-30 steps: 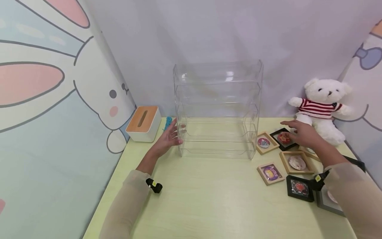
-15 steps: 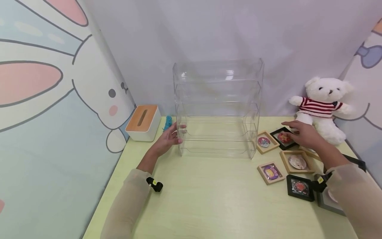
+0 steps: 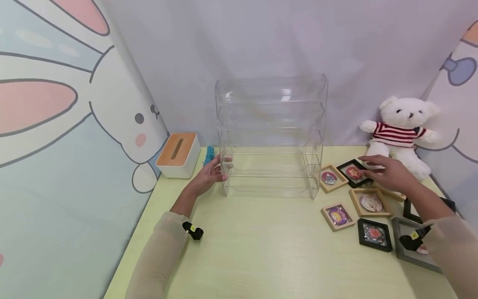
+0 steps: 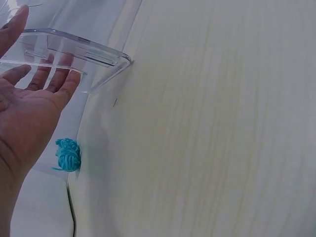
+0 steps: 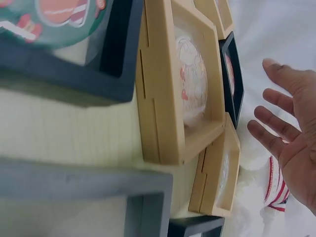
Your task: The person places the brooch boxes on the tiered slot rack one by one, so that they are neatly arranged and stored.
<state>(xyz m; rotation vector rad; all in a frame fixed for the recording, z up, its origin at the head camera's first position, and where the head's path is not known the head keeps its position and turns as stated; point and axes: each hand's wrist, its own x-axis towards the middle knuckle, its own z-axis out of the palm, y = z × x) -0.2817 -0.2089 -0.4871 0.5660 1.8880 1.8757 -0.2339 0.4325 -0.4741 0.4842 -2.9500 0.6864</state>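
Observation:
In the head view, my left hand (image 3: pixel 206 178) is at the left side of a clear plastic tiered rack (image 3: pixel 271 177). The left wrist view shows its fingers spread at the rack's lower side, some seen through the plastic. Over at the right, my right hand (image 3: pixel 390 174) hovers with spread fingers and holds nothing. Its fingertips overlap the edge of a black frame with a red badge (image 3: pixel 353 172). Beside that lies a wooden frame with a striped badge (image 3: pixel 329 178), and nearer me a larger wooden frame (image 3: pixel 371 203) holds a pale round badge.
A white teddy bear (image 3: pixel 401 133) sits behind my right hand. Further small frames, including a purple-badged wooden one (image 3: pixel 337 216), a black one (image 3: pixel 374 235) and a grey one (image 3: pixel 418 245), lie nearer. A tissue box (image 3: pixel 178 155) and blue yarn bundle (image 3: pixel 210 155) stand back left.
My right hand has shifted a little to the right and toward me, uncovering more of the black and grey frames. The left hand stays at the rack's side.

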